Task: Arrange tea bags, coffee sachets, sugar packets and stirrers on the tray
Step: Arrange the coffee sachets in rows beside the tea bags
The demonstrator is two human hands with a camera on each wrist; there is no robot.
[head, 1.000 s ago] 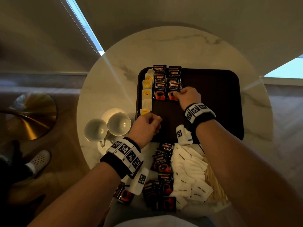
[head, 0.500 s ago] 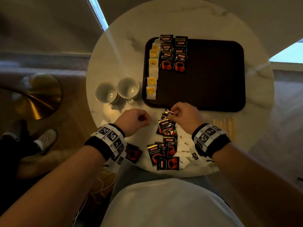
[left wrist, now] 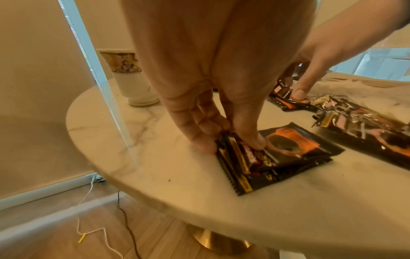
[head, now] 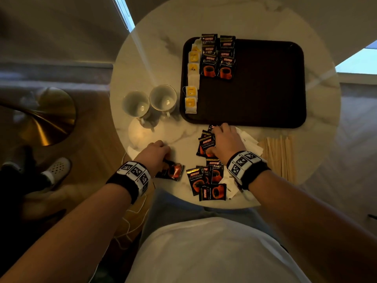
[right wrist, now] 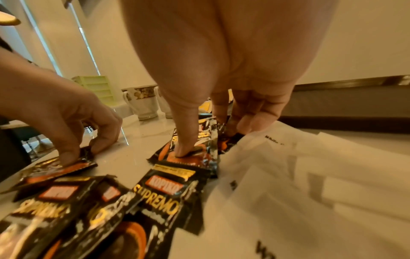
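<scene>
A dark brown tray (head: pixel 265 88) holds a column of yellow-tagged tea bags (head: pixel 192 78) along its left edge, and beside them two rows of black coffee sachets (head: pixel 218 58). Loose coffee sachets (head: pixel 206 176) lie on the table near me. My left hand (head: pixel 166 158) pinches the end of a separate coffee sachet (left wrist: pixel 288 154) between thumb and fingers (left wrist: pixel 204 145). My right hand (head: pixel 216 139) grips sachets at the top of the loose pile (right wrist: pixel 199 154), thumb (right wrist: pixel 182 149) pressing on top. White sugar packets (head: pixel 248 139) lie under and right of that hand. Wooden stirrers (head: pixel 279 156) lie further right.
Two empty white cups (head: pixel 136 104) (head: pixel 163 99) stand left of the tray on the round marble table (head: pixel 146 64). The table's near edge is just behind the sachets. A brass lamp base (head: pixel 51 119) stands on the floor to the left.
My right hand came back from the sachet rows on the tray to the loose pile. My left hand moved down onto a separate sachet at the pile's left.
</scene>
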